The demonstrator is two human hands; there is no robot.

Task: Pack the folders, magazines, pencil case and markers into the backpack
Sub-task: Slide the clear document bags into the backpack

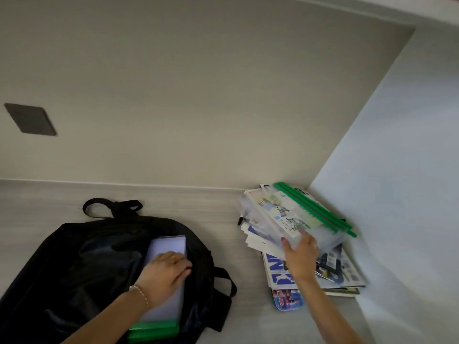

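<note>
One clear folder (295, 217), its green spine running away and rightward, lay atop the magazines (330, 271), well right of the backpack (74, 264). The right hand (299, 254) gripped its near edge, fingers curled. The left hand (165, 271) pressed flat on a folder (169, 247) already inside the backpack.

Backpack (99, 264) lies left of the magazines (310, 271) stack.
</note>
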